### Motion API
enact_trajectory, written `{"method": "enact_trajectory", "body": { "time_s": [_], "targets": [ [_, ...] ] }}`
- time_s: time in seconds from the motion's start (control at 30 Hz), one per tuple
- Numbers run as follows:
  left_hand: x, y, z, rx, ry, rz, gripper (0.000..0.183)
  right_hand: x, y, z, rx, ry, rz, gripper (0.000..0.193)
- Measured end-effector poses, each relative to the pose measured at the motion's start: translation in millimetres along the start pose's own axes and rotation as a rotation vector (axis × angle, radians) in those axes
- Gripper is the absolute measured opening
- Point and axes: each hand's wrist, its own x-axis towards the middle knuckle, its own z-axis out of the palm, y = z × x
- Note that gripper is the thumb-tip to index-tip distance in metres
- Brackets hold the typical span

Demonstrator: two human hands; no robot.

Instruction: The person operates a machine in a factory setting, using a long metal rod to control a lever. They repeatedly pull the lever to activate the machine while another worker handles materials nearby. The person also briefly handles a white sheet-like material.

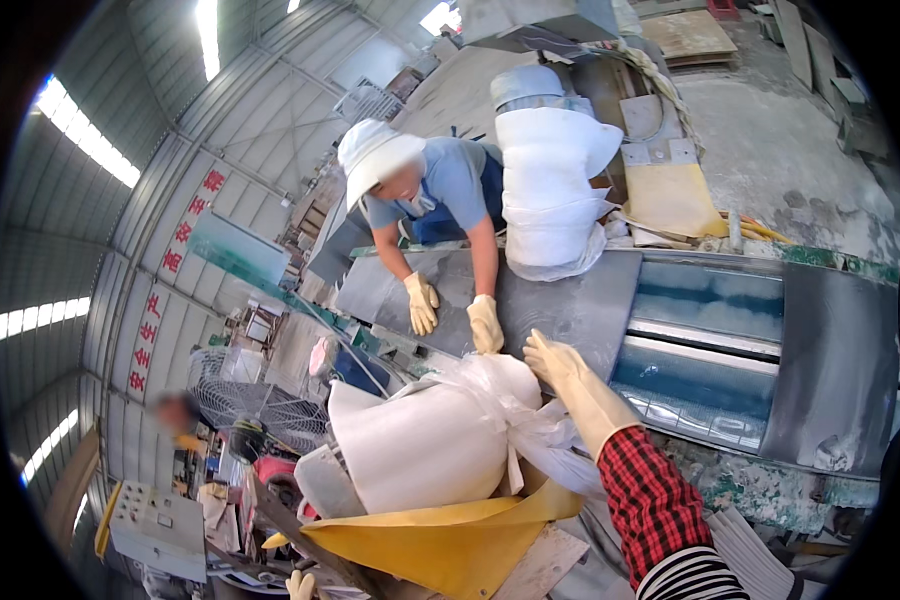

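Observation:
My right hand point(567, 378), in a cream rubber glove under a red-and-black checked sleeve, reaches to the near edge of a dark grey slab point(570, 305). Its fingers look stretched out, and I see nothing held in them. Only the gloved fingertips of my left hand point(300, 585) show at the lower edge; they are apart, with nothing seen in them. Across the slab, a co-worker point(450, 185) in a white hat and blue shirt leans over, with both cream-gloved hands on the slab. Below my right hand is a bulky form wrapped in white sheeting point(425, 440).
A yellow sheet point(430, 540) hangs below the white wrapping. Rollers or bars over a blue wet bed point(705, 345) separate the slab from a second dark slab point(835, 365) on the right. Another white-wrapped unit point(555, 190) stands beyond. A fan point(250, 400) and control box point(157, 525) are left.

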Motion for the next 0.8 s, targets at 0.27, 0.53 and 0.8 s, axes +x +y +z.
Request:
{"method": "enact_trajectory", "body": {
  "time_s": [0.27,0.53,0.8],
  "targets": [
    [3,-7,-7,0.064,-0.066,0.041,0.029,-3,-3,9,-0.146,0.052,-0.004,0.035],
    [3,-10,0,0.023,-0.030,0.008,0.029,-2,-7,1,-0.177,-0.087,0.064,0.048],
    [-3,-18,-5,0.045,-0.053,0.014,0.029,-18,-5,27,-0.493,0.161,-0.015,0.066]
  ]
}}
